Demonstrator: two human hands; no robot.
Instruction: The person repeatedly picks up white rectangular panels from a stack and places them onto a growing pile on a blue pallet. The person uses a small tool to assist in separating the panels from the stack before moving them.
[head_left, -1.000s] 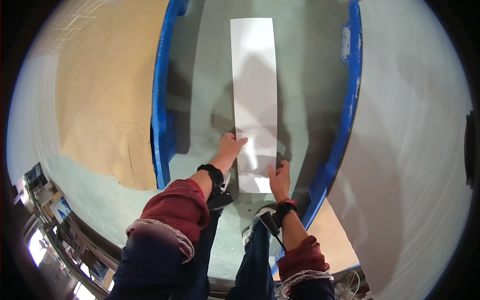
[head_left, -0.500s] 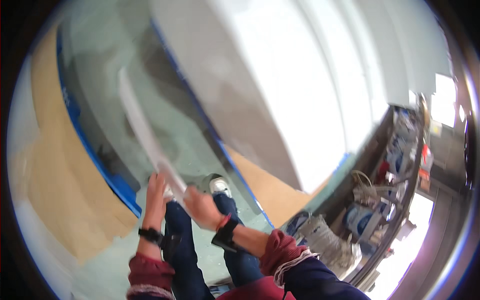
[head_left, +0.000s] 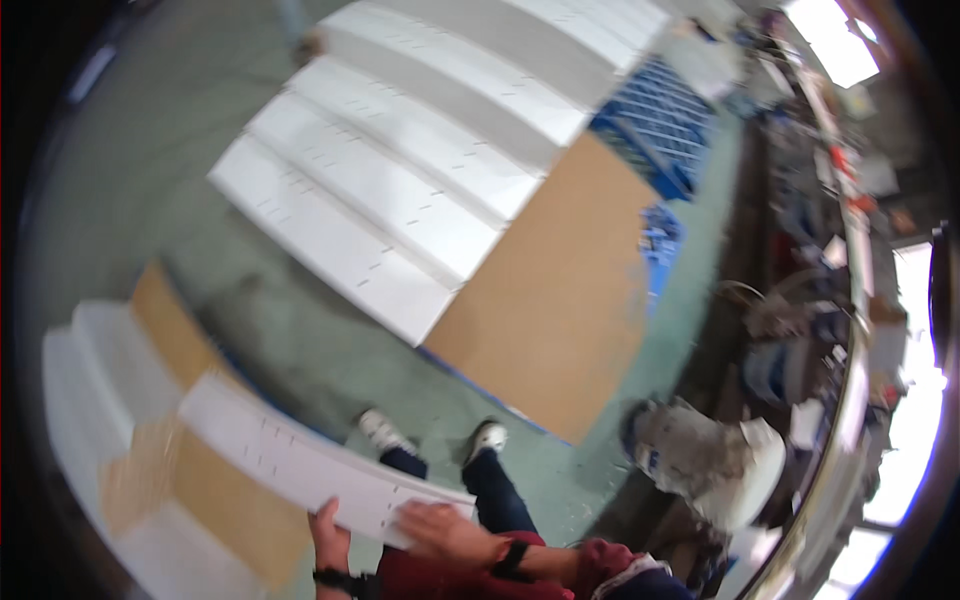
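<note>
A long white panel (head_left: 290,455) with rows of small dark slots stretches from in front of me out to the left, its broad face up. My left hand (head_left: 328,532) grips its near edge, with the thumb showing over the face. On the right end lies my right hand (head_left: 435,530), its fingers somewhat blurred but seemingly flat and stretched across the face. The panel's far left part overlaps a tan board (head_left: 225,480) with other white pieces on it. Dark bands circle both wrists.
Similar white slotted panels (head_left: 360,220) lie in rows ahead, beside a bare tan board (head_left: 550,300). Beyond is a blue grid pallet (head_left: 660,120). At the right stand a grey plastic-wrapped bundle (head_left: 690,450) and a cluttered bench (head_left: 790,330). My shoes (head_left: 385,430) rest on the green floor.
The panel has gone from nearly edge-on to broad face up, and has swung left over the boards. My right hand has shifted onto its face. My view has turned, bringing the panel rows into sight.
</note>
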